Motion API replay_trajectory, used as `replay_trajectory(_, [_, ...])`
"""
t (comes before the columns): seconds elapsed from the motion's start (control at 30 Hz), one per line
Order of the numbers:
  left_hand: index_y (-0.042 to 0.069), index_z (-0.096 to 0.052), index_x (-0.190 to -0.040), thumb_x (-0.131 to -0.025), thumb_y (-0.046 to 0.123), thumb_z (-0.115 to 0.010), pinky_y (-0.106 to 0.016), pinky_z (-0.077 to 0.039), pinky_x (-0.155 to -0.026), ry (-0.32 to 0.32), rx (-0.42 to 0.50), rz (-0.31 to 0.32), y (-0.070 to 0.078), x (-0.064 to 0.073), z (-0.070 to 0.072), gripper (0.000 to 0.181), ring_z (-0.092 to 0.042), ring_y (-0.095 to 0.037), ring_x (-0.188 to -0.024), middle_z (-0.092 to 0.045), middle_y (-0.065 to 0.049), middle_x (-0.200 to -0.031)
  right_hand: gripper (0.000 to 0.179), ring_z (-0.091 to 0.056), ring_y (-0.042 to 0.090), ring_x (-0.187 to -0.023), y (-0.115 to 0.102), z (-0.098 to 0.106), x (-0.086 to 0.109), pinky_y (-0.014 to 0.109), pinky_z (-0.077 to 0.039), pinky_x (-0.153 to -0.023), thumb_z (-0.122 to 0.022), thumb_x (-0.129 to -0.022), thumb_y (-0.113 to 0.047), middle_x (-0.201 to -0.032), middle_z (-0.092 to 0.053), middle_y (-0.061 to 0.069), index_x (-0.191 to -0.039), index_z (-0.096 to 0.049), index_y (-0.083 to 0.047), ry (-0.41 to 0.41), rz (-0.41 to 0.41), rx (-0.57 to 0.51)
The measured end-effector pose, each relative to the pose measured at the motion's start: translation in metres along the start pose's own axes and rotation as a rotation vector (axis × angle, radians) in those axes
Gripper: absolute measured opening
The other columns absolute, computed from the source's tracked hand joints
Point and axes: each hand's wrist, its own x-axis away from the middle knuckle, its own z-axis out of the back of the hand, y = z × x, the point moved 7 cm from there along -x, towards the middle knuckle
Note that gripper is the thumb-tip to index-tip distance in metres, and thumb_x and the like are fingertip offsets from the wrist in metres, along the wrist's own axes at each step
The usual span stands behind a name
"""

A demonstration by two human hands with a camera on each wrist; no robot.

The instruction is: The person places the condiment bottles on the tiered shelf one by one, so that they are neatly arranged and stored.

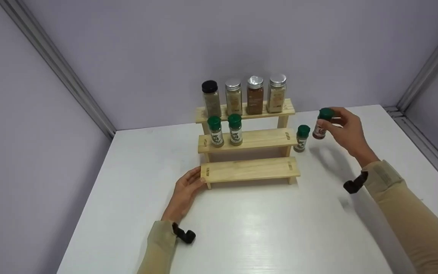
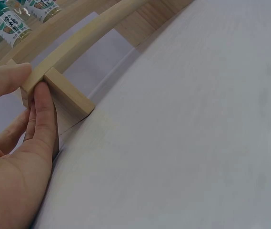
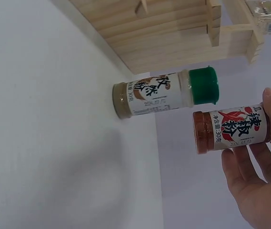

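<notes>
My right hand (image 1: 346,131) holds a green-capped spice jar (image 3: 235,128) of red powder near its cap, raised above the table in the right wrist view. Beside it, another green-capped jar (image 1: 301,139) of brownish powder stands upright on the table, close to the right end of a three-step wooden spice rack (image 1: 249,170). At the rack's lower left corner, my left hand (image 1: 186,190) pinches the end of the bottom step, thumb on top and fingers beneath. Two green-capped jars (image 1: 235,129) stand at the left of the middle step.
Along the top step stand a black-capped jar (image 1: 211,99) and several silver-capped jars (image 1: 255,95). The white table (image 1: 242,228) meets a pale wall (image 1: 158,57) behind the rack. Metal frame posts (image 1: 63,68) rise at both sides.
</notes>
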Motion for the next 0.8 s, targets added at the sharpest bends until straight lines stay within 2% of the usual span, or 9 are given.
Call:
replay_trajectory(0.17, [-0.002,-0.042,-0.160,-0.104,0.004,-0.067,-0.033,-0.053,-0.112,-0.012,0.003,-0.007,0.001,0.000,0.000,0.061,-0.057,-0.022,-0.136,-0.049,-0.022,-0.157,0.052,-0.062,0.003,-0.115,-0.019,0.006,-0.001,0.011,-0.054,-0.094,-0.078,-0.100,-0.036,-0.123,-0.066,-0.009,-0.143,-0.065,-0.010,0.030,0.032,-0.042])
replay_trajectory(0.4, [0.000,-0.044,-0.159,-0.104,0.006,-0.069,-0.034,-0.052,-0.114,-0.025,0.011,-0.007,0.002,0.002,-0.001,0.061,-0.056,-0.022,-0.139,-0.050,-0.020,-0.157,0.042,-0.067,0.003,-0.108,-0.048,0.004,0.002,0.011,-0.055,-0.091,-0.083,-0.096,-0.025,-0.114,-0.069,-0.013,-0.133,-0.072,-0.008,0.047,0.113,-0.101])
replay_trajectory(0.57, [0.000,-0.043,-0.159,-0.104,0.006,-0.069,-0.034,-0.053,-0.114,-0.021,0.010,-0.005,0.000,0.003,-0.001,0.061,-0.056,-0.022,-0.138,-0.049,-0.020,-0.157,0.041,-0.068,0.004,-0.107,-0.066,-0.007,0.005,0.012,-0.057,-0.090,-0.084,-0.095,-0.025,-0.115,-0.070,-0.011,-0.131,-0.072,-0.009,0.023,0.133,-0.122])
replay_trajectory(0.8, [-0.001,-0.042,-0.160,-0.104,0.006,-0.069,-0.033,-0.054,-0.112,-0.019,-0.003,-0.014,0.000,0.002,0.000,0.063,-0.056,-0.023,-0.138,-0.049,-0.021,-0.158,0.042,-0.069,0.005,-0.105,-0.090,-0.032,0.008,0.014,-0.058,-0.091,-0.084,-0.096,-0.029,-0.115,-0.070,-0.008,-0.130,-0.073,-0.007,-0.030,0.173,-0.107])
